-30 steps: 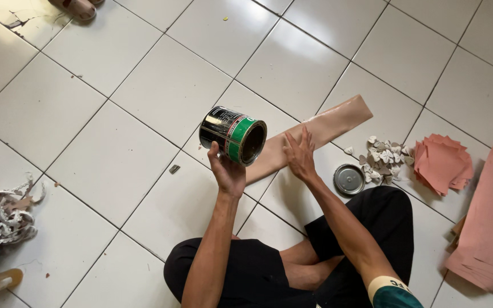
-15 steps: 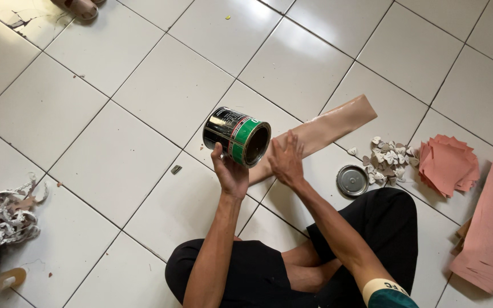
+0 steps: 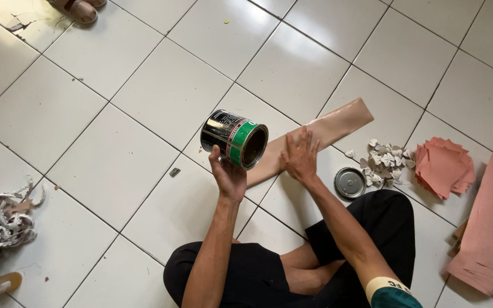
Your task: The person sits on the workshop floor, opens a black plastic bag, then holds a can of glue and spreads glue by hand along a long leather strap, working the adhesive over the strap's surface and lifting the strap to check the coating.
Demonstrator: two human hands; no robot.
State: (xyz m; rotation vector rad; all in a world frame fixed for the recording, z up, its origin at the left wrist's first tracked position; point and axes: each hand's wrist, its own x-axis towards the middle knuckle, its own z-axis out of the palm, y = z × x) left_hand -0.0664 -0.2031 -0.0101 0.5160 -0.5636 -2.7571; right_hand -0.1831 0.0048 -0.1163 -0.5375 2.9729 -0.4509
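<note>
My left hand (image 3: pixel 227 175) holds an open black tin can (image 3: pixel 234 139) with a green band, tipped on its side above the white floor tiles, its mouth facing right. My right hand (image 3: pixel 299 155) lies flat, fingers spread, on a long tan strip of material (image 3: pixel 338 124) that runs diagonally across the floor. The can hangs just over the strip's near end. A round metal lid (image 3: pixel 350 182) rests on the floor right of my right wrist.
A heap of small pale cut-out shapes (image 3: pixel 384 162) lies beside the lid. Pink sheets (image 3: pixel 444 166) and a larger pink stack (image 3: pixel 489 228) sit at the right. Shredded scraps (image 3: pixel 1 218) are at the left edge. A person's sandalled foot (image 3: pixel 77 8) is at the top left.
My right hand slid left along the tan strip toward the can. The can stayed tipped in my left hand.
</note>
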